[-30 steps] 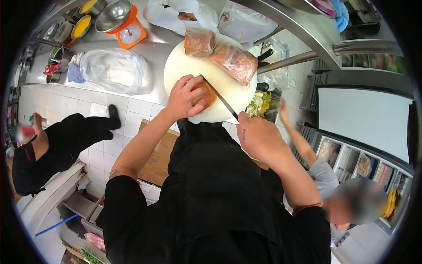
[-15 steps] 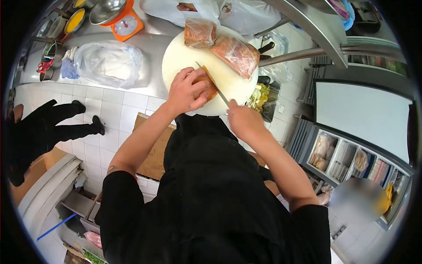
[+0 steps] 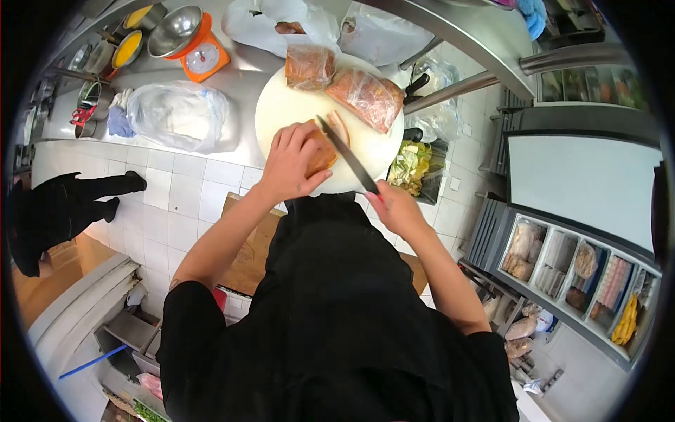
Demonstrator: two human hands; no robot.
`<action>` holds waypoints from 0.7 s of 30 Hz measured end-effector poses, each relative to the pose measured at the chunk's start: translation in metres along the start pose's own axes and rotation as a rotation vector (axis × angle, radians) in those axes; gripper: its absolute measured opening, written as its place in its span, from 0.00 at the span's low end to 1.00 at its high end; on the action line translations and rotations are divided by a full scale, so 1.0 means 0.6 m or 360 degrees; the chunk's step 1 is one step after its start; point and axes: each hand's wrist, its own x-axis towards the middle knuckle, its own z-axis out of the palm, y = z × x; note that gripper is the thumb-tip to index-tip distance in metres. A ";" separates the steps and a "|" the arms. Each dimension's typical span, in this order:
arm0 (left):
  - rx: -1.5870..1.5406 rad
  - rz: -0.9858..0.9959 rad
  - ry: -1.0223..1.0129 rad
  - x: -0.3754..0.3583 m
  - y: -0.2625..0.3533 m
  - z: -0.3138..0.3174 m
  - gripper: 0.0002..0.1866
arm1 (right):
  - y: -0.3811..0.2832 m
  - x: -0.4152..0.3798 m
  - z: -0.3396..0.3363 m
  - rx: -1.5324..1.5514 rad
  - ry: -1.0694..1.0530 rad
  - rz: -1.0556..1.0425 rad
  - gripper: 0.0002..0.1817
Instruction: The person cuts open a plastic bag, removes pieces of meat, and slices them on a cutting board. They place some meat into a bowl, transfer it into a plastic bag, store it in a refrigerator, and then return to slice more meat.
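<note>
A thin slice (image 3: pixel 339 128) was moved off the meat block (image 3: pixel 322 153) on the round board (image 3: pixel 290 105).
The meat block was held by the left hand (image 3: pixel 290 160), the knife (image 3: pixel 354 163) by the right hand (image 3: pixel 396 209). Wrapped chunks (image 3: pixel 365 100) were set near.

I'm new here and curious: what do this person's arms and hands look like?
The left hand and right hand wear no gloves. Black sleeves stop around the elbows, leaving the forearms bare; a small dark marking shows beside the left cuff.
</note>
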 end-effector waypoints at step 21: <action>0.0392 -0.0161 -0.0445 0.060 -0.043 -0.087 0.54 | 0.148 -0.158 -0.061 0.0263 0.0403 -0.0004 0.22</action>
